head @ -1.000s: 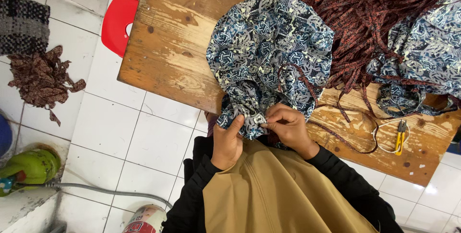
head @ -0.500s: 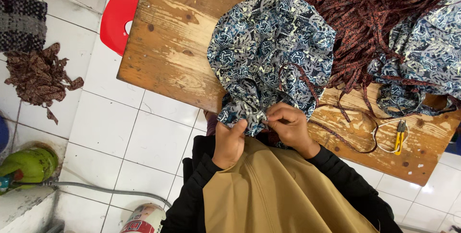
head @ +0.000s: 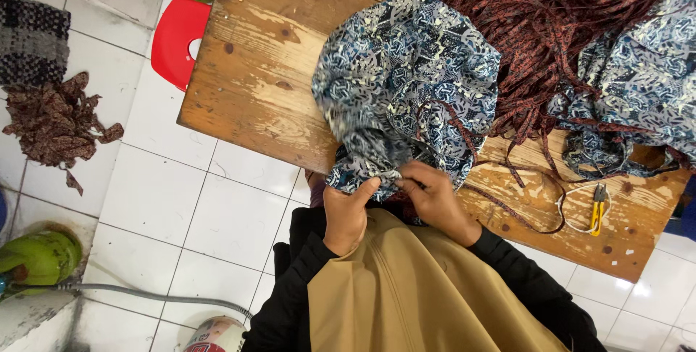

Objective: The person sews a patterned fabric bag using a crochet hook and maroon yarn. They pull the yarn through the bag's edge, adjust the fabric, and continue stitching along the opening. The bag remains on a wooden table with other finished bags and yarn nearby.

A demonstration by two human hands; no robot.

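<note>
Blue patterned cloth [head: 406, 84] bunched on the near part of the wooden worktop [head: 254, 84], lower hem hanging over the near edge. Long axis roughly from far right down toward the body, hem end pointing at the wearer. Left hand [head: 346, 210] pinched shut on the hem, thumb on top; right hand [head: 435, 196] closed on the same hem just beside it, fingertips together on a fold. Judged as fine work along the hem, perhaps feeding or pulling something small through; too small to tell whether a needle or cord end sits in the fingers. Next move likely calling for a small shift of grip along the hem while keeping it taut. Beyond, a heap of reddish-brown cords [head: 551, 26], one trailing across the cloth. Yellow snips [head: 597, 210] to the right. Red stool [head: 177, 40] and brown scraps [head: 58, 120] on the tiled floor [head: 167, 200].
</note>
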